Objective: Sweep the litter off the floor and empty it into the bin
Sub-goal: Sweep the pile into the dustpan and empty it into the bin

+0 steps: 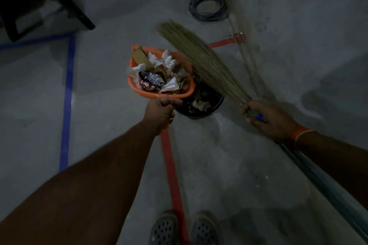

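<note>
At far left a dark chair (45,0) stands beyond a line of blue tape (68,85) on the grey floor (111,145). Nearer the middle, the left hand (160,112) curls round the handle of the orange dustpan (139,90) and holds it lifted, just left of and partly over the bin (215,105). The pan is heaped with litter (159,71): crumpled white paper, a piece of cardboard, dark shiny wrappers. The black bin sits on the floor just right of the red tape (173,175) and already has some scraps in it. Right of that, the right hand (266,119) grips the broom (201,59) where the bristles meet the handle, the blurred bristle fan slanting over the pan's far right edge and the bin.

The sweeping looks finished and the emptying is in hand. The next move calls for shifting the pan right until it is squarely over the bin's mouth, then tipping it, with the broom ready to brush out the light paper, which could easily spill past the rim.

Far right of centre, a coil of cable (208,7) lies on the floor.
</note>
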A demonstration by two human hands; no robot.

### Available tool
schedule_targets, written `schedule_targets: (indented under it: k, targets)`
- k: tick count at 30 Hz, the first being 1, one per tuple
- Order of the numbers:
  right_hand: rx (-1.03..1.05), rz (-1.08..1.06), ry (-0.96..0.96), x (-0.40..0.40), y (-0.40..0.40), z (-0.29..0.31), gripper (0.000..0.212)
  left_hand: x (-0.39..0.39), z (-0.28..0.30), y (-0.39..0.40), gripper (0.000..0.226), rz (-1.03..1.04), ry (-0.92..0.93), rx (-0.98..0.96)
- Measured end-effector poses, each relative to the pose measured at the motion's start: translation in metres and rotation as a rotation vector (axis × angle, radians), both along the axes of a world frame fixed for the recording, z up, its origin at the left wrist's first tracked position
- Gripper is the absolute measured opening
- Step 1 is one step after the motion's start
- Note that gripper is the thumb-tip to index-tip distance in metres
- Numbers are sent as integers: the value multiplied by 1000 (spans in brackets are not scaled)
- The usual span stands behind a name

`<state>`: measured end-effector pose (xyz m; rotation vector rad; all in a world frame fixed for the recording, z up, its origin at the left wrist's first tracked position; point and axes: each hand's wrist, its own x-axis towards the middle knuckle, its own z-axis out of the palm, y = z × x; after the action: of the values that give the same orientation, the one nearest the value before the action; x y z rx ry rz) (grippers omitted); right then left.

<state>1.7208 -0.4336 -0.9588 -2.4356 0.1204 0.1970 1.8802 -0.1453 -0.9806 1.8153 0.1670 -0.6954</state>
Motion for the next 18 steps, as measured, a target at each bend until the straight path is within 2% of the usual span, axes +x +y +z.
schedule_targets:
  k: [10,18]
  targets:
    - [-9,-70,44,-12,-26,6,24,-3,6,-13,41,-55,17,43]
    - [22,-128,77,-26,-23,13,18,-4,8,0,36,-212,30,211]
